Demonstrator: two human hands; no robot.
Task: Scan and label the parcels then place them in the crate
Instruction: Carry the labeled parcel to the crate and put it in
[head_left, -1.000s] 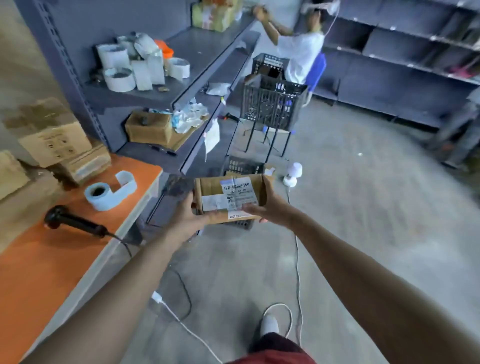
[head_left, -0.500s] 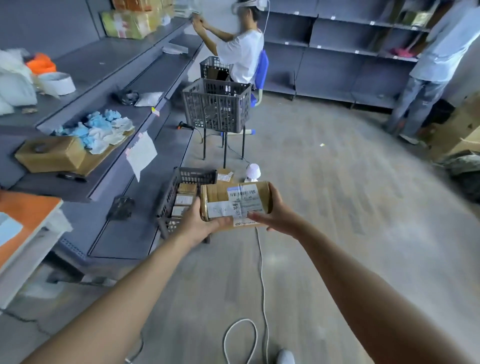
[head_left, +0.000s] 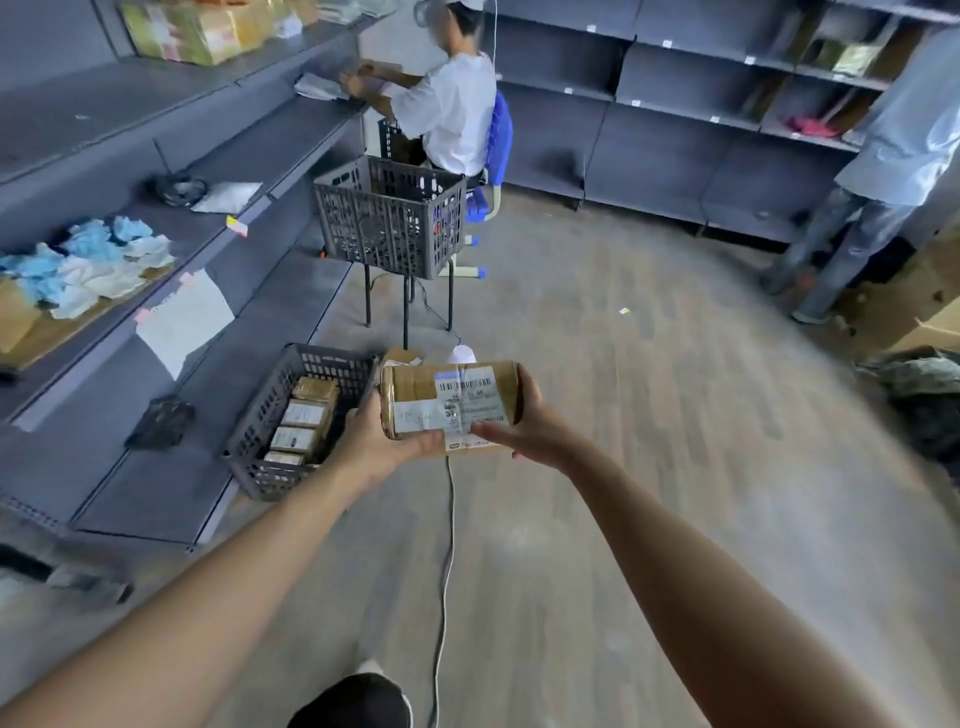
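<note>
Head view: a person holds a brown cardboard parcel (head_left: 449, 405) in the air at about waist height, in front of the body, one hand at each end. The left hand (head_left: 379, 447) cups the parcel's left end, thumb lying on the top face and fingers curled out of sight beneath. The right hand (head_left: 524, 426) clamps the right end, thumb pressed on the white barcode label and fingers wrapped round the far edge.

The parcel's long axis runs left to right across the view, label face up. A dark lattice crate (head_left: 258, 415) sits on the floor against the edge of the bottom shelf, below and to the left of the parcel (so the left hand is the nearer one). A row of labelled parcels (head_left: 304, 415) fills the crate's left side.

The left hand and the held parcel cover the crate's right wall and much of its inside, so I cannot tell what room is left there. The label's print is too blurred to read. A white cable (head_left: 448, 519) trails along the floor under the hands.
</note>
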